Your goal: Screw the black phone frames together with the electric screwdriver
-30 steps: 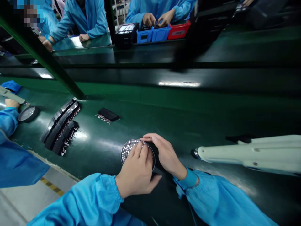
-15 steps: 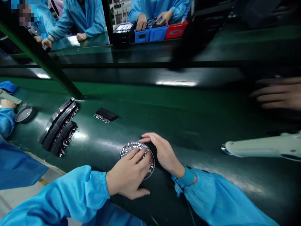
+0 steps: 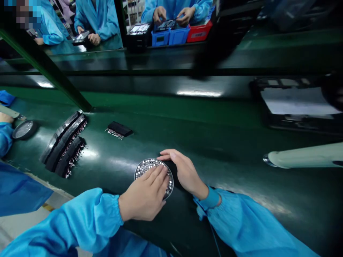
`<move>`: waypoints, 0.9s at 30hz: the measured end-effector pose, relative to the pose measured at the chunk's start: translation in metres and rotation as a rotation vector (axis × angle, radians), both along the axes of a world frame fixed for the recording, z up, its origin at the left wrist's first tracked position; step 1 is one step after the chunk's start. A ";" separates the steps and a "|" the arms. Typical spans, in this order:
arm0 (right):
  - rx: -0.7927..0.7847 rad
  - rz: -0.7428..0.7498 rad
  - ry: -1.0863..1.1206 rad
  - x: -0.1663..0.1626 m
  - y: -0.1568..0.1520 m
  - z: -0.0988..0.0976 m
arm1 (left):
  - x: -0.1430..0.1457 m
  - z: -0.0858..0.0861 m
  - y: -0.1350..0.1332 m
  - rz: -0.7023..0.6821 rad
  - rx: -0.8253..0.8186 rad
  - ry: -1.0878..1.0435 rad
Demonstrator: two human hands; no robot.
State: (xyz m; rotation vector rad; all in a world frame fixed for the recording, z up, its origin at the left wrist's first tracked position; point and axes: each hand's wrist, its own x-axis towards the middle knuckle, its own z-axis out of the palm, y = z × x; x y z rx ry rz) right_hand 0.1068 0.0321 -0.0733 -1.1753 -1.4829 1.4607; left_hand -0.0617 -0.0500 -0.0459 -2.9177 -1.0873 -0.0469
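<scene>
A round metal dish full of small silver screws lies on the dark green bench. My left hand rests flat over the dish's near side, fingers stretched onto the screws. My right hand cups the dish's right rim, fingers together and curved along the edge. Nothing is lifted by either hand.
A white power screwdriver hangs at the right. Rows of black parts with red-tipped pins lie at the left, a single one farther back. A black tray is on the belt at the right. Another person's sleeve and second dish are far left; people work across the line.
My left hand has slid back toward me and flattened on the dish. The white screwdriver has drawn off to the right. A black tray has come into view on the belt.
</scene>
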 end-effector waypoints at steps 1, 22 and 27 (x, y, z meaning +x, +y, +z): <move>0.000 -0.002 -0.005 0.000 0.000 0.000 | -0.002 0.002 -0.001 -0.040 -0.012 -0.003; 0.021 0.028 -0.050 0.001 0.000 0.003 | -0.025 0.002 0.010 -0.004 -0.175 0.005; 0.018 0.004 -0.015 0.000 0.000 0.002 | -0.021 0.011 0.010 -0.225 -0.202 -0.005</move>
